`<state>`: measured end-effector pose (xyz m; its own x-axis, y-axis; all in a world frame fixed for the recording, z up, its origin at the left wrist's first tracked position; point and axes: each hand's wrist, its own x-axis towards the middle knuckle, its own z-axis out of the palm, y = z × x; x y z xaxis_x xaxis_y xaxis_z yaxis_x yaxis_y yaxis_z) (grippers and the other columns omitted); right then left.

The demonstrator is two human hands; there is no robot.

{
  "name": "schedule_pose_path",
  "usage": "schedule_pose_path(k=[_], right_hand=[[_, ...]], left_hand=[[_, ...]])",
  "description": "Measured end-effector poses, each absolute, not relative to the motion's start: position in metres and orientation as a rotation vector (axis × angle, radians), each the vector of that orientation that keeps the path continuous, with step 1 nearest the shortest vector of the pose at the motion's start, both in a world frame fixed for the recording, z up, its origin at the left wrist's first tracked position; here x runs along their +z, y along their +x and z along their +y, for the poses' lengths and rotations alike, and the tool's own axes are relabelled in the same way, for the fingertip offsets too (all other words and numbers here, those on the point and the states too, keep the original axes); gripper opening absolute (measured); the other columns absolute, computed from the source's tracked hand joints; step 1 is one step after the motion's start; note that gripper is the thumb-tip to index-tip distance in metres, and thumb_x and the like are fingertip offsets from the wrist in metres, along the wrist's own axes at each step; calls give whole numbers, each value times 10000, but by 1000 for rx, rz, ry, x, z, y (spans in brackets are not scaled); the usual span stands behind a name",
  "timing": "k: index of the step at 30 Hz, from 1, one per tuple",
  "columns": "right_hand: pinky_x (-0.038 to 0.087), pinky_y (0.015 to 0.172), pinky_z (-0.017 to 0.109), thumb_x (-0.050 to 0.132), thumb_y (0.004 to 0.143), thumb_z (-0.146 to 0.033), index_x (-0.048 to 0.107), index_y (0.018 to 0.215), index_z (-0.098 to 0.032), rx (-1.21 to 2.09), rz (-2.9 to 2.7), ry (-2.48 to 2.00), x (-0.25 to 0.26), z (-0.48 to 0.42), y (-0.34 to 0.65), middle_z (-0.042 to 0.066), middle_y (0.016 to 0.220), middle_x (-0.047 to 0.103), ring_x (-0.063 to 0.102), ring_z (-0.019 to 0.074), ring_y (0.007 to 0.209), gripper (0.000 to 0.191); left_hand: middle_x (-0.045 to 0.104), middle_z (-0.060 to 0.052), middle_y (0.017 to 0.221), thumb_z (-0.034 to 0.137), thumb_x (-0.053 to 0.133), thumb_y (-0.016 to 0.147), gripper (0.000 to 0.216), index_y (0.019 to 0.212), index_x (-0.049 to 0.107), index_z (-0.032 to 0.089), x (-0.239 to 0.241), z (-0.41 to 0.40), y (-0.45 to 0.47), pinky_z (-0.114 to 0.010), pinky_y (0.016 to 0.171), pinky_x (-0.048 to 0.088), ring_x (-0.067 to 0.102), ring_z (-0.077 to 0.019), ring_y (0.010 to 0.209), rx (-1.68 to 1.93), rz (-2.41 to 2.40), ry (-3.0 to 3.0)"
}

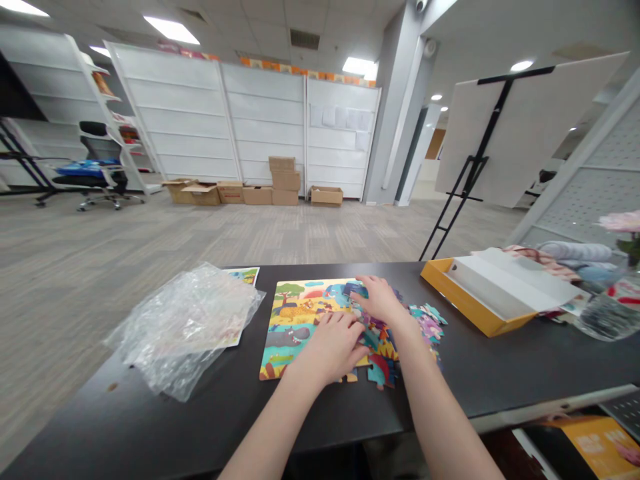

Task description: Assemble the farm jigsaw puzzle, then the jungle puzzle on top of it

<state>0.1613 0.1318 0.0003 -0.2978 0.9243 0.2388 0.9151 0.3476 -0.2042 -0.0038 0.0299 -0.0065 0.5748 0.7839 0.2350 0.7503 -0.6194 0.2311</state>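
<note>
A colourful animal picture board point(287, 333) lies flat on the black table, with a hippo, a leopard and a tree showing on its left part. Loose puzzle pieces point(431, 323) are heaped over its right side and beyond it. My left hand point(336, 343) rests palm down on the middle of the board, its fingers bent a little and apart, touching pieces. My right hand point(383, 300) is at the board's upper right, thumb and forefinger around a dark blue puzzle piece point(353, 289). A teal and red piece point(381, 371) lies near the board's lower edge. My hands and forearms hide part of the heap.
Clear plastic wrapping point(185, 327) covers a printed sheet at the left. A yellow open box point(470, 303) with a white inside sits at the right, near a vase point(607, 310) with a pink flower. Beyond the black table point(220, 413) stand an easel board point(530, 127) and cardboard boxes point(257, 195).
</note>
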Motion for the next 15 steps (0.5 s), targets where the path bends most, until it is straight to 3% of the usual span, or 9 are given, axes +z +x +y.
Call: schedule_pose_path(k=[4, 9, 15], right_hand=[[446, 981, 403, 623, 922, -397, 581, 1379, -167, 4, -2311, -1655, -7, 132, 160, 161, 1321, 656, 600, 325, 1194, 513], [487, 880, 370, 715, 836, -348, 718, 1149, -208, 93, -2312, -1698, -8, 134, 168, 121, 1130, 746, 678, 299, 1044, 343], [512, 802, 320, 696, 833, -376, 729, 1037, -211, 200, -2174, -1535, -14, 136, 201, 78, 1013, 760, 696, 225, 890, 265]], left_hand=[[631, -86, 1254, 379, 614, 944, 273, 1158, 648, 213, -6, 30, -7, -502, 1051, 437, 563, -303, 1196, 483, 1346, 2682], [614, -96, 1285, 380, 603, 948, 264, 1147, 647, 213, -3, 31, -11, -486, 1055, 441, 549, -309, 1214, 488, 1356, 2676], [612, -103, 1265, 396, 593, 957, 239, 1105, 660, 221, 2, 33, -22, -481, 1061, 445, 548, -300, 1223, 522, 1384, 2631]])
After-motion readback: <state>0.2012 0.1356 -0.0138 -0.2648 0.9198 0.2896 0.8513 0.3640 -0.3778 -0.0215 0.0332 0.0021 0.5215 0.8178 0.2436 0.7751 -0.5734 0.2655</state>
